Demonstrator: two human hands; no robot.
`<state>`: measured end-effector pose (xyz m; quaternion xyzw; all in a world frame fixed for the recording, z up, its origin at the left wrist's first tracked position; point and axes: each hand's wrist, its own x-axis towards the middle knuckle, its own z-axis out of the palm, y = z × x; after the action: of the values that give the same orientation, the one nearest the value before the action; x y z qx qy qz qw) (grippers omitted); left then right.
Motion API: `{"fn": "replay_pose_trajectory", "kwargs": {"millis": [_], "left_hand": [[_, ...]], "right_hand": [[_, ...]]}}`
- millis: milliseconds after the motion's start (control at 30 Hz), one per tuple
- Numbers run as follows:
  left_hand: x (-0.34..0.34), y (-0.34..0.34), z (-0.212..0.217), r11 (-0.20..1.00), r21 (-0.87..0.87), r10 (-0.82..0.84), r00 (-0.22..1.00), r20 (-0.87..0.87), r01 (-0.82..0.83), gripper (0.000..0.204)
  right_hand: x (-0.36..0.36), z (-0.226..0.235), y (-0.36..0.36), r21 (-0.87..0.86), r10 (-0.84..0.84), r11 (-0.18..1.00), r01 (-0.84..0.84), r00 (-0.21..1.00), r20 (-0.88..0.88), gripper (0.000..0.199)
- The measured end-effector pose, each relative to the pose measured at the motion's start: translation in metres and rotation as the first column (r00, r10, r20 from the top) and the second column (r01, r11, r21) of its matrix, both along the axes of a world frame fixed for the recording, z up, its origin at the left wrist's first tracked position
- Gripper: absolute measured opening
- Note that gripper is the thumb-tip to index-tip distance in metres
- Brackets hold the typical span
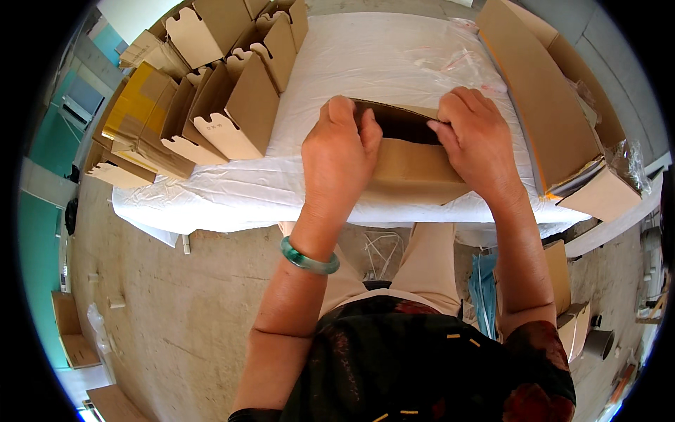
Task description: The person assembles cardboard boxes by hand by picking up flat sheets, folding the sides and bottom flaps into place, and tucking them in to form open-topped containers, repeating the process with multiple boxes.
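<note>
A brown cardboard box (416,163) rests on the white-covered table right in front of me, its dark opening facing up. My left hand (339,151) grips the box's left end, with thumb and fingers closed over the rim. At the opposite end, my right hand (478,137) pinches the cardboard edge between thumb and curled fingers. The far rim of the box shows between both hands. What lies inside is too dark to make out. Around my left wrist is a green bangle (309,257).
Several open cardboard boxes (239,105) stand in rows on the table's left, one with yellow tape (143,102). A long large carton (548,91) holding clear plastic stands at the right. Thin clear film (457,63) lies on the white cloth (337,63). Below right hangs a blue bag (483,288).
</note>
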<state>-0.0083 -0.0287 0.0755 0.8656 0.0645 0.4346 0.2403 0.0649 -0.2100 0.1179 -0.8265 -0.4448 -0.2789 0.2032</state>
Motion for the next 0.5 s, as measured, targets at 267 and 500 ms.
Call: {"fn": "replay_pose_trajectory", "kwargs": {"millis": [267, 500], "left_hand": [[0.003, 0.009, 0.001, 0.998, 0.037, 0.049, 0.997, -0.055, -0.047, 0.021], [-0.002, 0.001, 0.006, 0.998, -0.014, 0.055, 0.998, -0.026, -0.055, 0.017]], "right_hand": [[0.007, 0.009, 0.047, -0.154, 0.094, 0.986, -0.071, 0.984, 0.149, 0.015], [0.009, -0.009, 0.029, -0.083, -0.019, 0.996, 0.019, 1.0, -0.002, 0.04]]}}
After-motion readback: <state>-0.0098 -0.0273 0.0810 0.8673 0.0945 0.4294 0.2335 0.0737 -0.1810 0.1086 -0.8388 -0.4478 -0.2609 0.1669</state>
